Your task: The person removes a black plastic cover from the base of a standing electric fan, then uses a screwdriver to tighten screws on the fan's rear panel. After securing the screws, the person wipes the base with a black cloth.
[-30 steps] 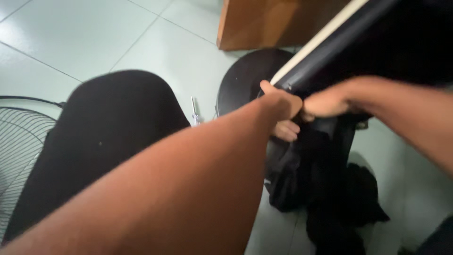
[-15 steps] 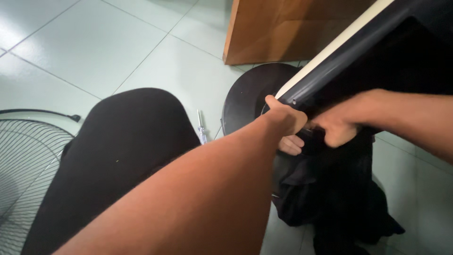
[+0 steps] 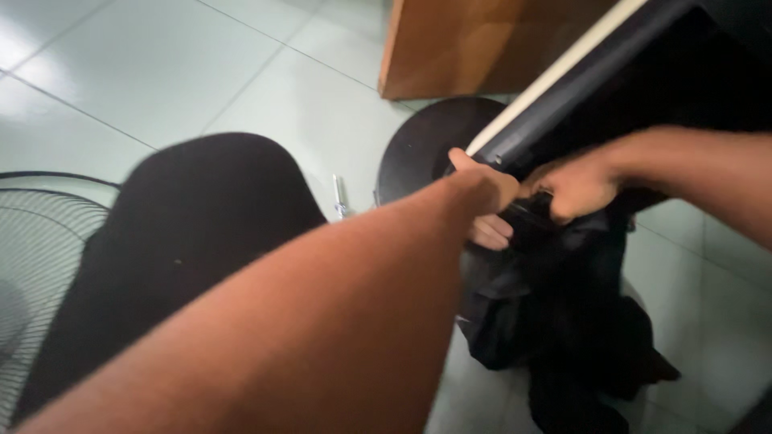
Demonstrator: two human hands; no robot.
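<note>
- Gripping the black bag (image 3: 555, 321): the left hand (image 3: 482, 209) and the right hand (image 3: 575, 189) close on its dark top edge, just under the corner of the black bench (image 3: 579, 88) with its pale edge strip.
- Bag hangs down to the pale green tiled floor (image 3: 161, 72).
- Round black base (image 3: 422, 149) and a small metal bolt (image 3: 338, 195) lie nearby; wooden panel (image 3: 482, 40) behind.
- Wire fan guard (image 3: 40, 249) is cut off at left; a black rounded shape (image 3: 193, 233) is blurred, its kind unclear.
</note>
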